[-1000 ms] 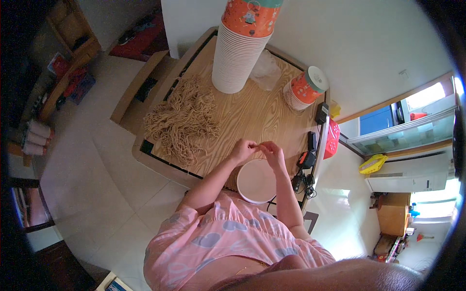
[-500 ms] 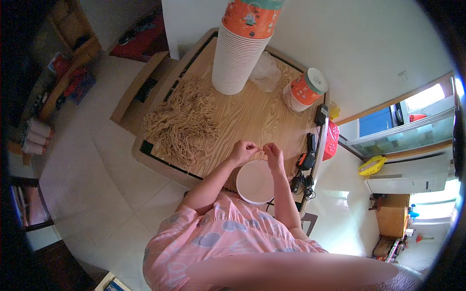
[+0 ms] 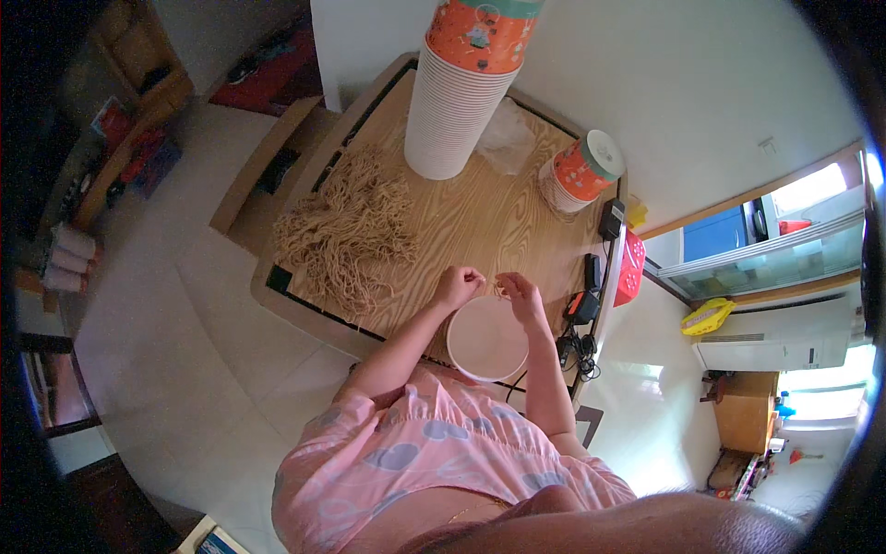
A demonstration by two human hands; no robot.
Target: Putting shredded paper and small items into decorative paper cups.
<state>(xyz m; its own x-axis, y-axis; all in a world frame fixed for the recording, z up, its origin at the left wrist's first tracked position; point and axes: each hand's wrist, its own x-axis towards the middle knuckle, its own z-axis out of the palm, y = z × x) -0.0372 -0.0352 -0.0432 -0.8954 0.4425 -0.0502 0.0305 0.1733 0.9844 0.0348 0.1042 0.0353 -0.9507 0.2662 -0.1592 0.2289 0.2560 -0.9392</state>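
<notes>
An open white paper bucket (image 3: pixel 487 343) stands at the table's near edge, close against my body. Over its far rim my left hand (image 3: pixel 460 288) is closed in a pinch; whatever lies between its fingertips is too small to make out. Just to the right, my right hand (image 3: pixel 520 297) pinches a thin brownish strand (image 3: pixel 500 290), partly hidden by the fingers. A narrow gap separates the two hands. To the left of them lies a loose heap of beige cords (image 3: pixel 355 231), tangled and spread over the wood-grain tabletop (image 3: pixel 452 222).
A tall stack of white paper buckets (image 3: pixel 452 111) with an orange top rises at the back. At the right stand a short orange bucket stack (image 3: pixel 581 171) and, along the edge, black adapters with cables (image 3: pixel 580 346). Clear plastic (image 3: pixel 506 138) lies between the stacks.
My hands, nearly touching before, have moved slightly apart. The right hand's fingers have turned downward, toward the bucket. The cord heap and stacks stay put.
</notes>
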